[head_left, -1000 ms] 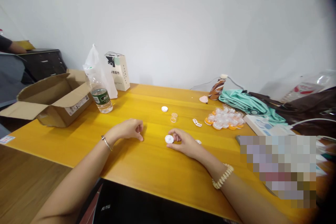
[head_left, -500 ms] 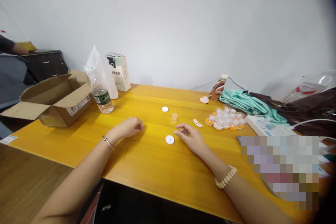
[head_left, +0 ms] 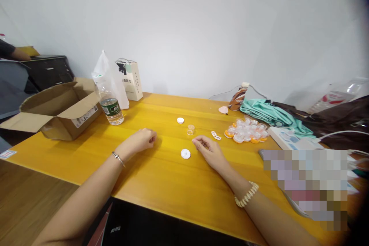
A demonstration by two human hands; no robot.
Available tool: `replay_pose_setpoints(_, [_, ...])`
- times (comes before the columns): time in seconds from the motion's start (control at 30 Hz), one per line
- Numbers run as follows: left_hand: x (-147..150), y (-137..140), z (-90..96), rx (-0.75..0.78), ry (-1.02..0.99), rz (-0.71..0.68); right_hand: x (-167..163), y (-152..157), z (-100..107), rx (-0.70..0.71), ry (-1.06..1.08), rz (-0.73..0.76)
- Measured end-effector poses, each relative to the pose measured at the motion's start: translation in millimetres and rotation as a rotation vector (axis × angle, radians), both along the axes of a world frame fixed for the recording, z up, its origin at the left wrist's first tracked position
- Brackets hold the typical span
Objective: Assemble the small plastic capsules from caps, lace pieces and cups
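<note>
My left hand [head_left: 145, 139] rests on the table in a loose fist, with nothing visible in it. My right hand [head_left: 209, 150] is loosely curled, thumb tip close to the fingertips, and nothing shows between them. Just left of it lies a round white disc with a scalloped edge [head_left: 185, 154]. Beyond its fingertips stands a small clear plastic ring-shaped cup [head_left: 190, 129]. A round white cap [head_left: 180, 120] sits farther back. To the right of the cup is a white piece with cut-out holes [head_left: 216, 135]. Neither hand visibly touches these parts.
On the left are an open cardboard box [head_left: 69, 109], a water bottle [head_left: 111, 109] and a paper bag [head_left: 131, 80]. A cluster of clear and orange plastic pieces [head_left: 246, 130], a brown drink bottle [head_left: 238, 98], teal fabric [head_left: 273, 115] and a power strip [head_left: 284, 136] lie right.
My right thumb and fingers have drawn closer together. The left hand stays in place, and the parts on the table have not moved; the view shifts slightly.
</note>
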State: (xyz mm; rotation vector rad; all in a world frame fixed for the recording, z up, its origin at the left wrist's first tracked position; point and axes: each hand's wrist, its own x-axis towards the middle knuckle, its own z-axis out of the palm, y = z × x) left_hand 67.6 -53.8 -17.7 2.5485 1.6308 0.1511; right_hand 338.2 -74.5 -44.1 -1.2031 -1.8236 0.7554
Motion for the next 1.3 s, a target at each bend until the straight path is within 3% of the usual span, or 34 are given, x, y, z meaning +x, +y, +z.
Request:
replay_pose_setpoints(0.13, [21,-5,-5.7,0.067,-0.113,-0.016,-4,0,-2,0.017,0.019,0.0])
replay_pose_setpoints(0.37, [72,-31,-8.2,-0.001,-0.676,-0.189,-19,-8,-5,-0.038,0.093,0.181])
replay_pose_setpoints(0.57, [82,-35,-12.8,0.002,-0.825,-0.231,-19,-9,-7,-0.052,0.145,0.167])
replay_pose_setpoints(0.73, [80,-33,-17.5,0.055,-0.709,-0.229,-6,-2,-5,0.044,-0.007,0.096])
replay_pose_setpoints(0.9, [81,-26,-29.4,0.026,-0.518,-0.228,4,4,-5,0.152,-0.192,0.217])
replay_pose_setpoints(1.3, [80,-23,-32.2,-0.021,-0.494,-0.299,3,2,-6,0.388,-0.481,0.364])
